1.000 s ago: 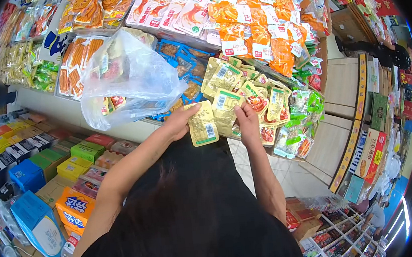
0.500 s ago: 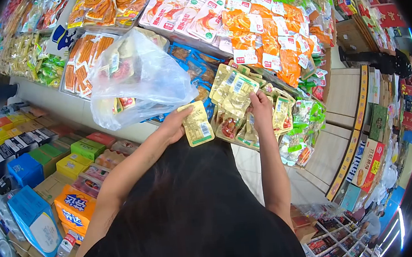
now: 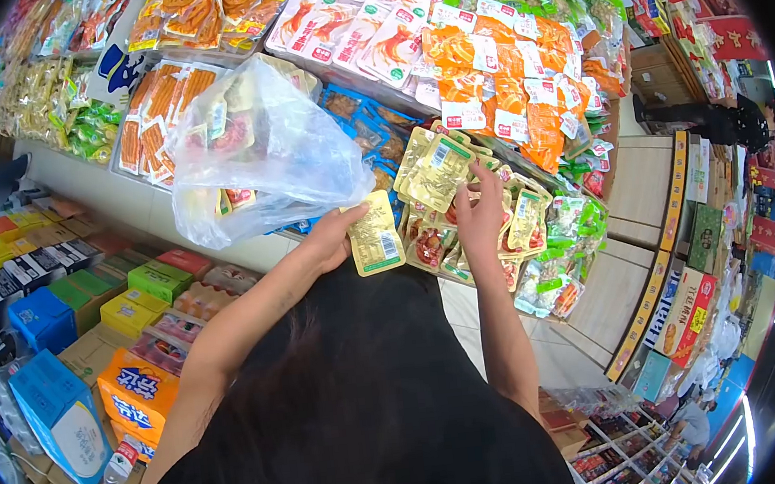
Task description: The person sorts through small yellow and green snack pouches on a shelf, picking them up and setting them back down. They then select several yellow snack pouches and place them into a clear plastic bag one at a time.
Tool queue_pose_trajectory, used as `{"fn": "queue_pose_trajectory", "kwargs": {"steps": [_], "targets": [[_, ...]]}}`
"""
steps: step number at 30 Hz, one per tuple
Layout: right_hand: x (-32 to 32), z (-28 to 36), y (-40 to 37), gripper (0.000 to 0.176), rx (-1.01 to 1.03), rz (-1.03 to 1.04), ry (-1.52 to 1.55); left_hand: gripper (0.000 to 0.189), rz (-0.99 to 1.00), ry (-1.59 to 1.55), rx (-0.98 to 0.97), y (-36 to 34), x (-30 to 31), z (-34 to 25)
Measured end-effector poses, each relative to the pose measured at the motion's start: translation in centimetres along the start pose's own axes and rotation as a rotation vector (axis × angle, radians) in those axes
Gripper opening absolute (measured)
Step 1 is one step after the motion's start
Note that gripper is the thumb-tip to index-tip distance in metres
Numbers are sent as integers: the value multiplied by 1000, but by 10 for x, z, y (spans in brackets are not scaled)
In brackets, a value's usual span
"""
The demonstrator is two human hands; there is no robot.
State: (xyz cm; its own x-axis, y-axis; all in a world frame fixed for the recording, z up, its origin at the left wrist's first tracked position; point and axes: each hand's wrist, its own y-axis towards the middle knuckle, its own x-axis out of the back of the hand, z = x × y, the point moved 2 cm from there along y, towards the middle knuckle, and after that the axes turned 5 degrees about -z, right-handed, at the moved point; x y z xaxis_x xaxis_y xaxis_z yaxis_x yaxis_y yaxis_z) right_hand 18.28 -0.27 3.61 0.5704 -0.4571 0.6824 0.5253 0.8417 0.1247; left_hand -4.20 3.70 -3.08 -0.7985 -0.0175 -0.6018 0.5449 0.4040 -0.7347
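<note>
One clear plastic bag [image 3: 257, 147] at left; rightward, left hand [image 3: 331, 240] pinching gold packet [image 3: 378, 243] by upper left edge; next, separate barcoded packet [image 3: 440, 176] atop packet pile [image 3: 524, 221], just beside right hand [image 3: 483, 216], thumb and fingers parted over pile.

a gold packet [image 3: 375, 236], green-banded, is held barcode [image 3: 390, 245] up beside a heap [image 3: 438, 181] of like packets, some showing red contents.
</note>
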Motion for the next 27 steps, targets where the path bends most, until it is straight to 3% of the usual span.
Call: {"fn": "queue_pose_trajectory", "kwargs": {"steps": [4,6,10,12,14,16,17,20,21,27], "targets": [[5,28,-22,43,-4,222,41,37,114,-71,12,0,-6,-2],[2,51,-39,47,393,474,-78,39,120,-68,14,-6,-17,-5],[-8,48,-62,42,421,490,-35,37,43,-62,63,-4,-14,-3],[-9,36,-62,36,264,479,49,37,65,11,34,-3,-10,-1],[-9,35,-60,26,254,404,82,41,100,67,23,-4,-8,0],[-6,36,-57,20,-121,496,236,44,65,109,70,-3,-8,1],[-5,38,-56,20,-194,506,234,46,20,122,40,-5,-9,0],[-7,35,-55,22,-233,369,365,48,104,202,-24,-1,-6,-6],[-11,22,-56,25,-343,406,426,49,147,263,-10,-10,-6,-13],[-11,22,-59,24,-374,355,487,41,261,455,-3,-24,-3,-19]]}}
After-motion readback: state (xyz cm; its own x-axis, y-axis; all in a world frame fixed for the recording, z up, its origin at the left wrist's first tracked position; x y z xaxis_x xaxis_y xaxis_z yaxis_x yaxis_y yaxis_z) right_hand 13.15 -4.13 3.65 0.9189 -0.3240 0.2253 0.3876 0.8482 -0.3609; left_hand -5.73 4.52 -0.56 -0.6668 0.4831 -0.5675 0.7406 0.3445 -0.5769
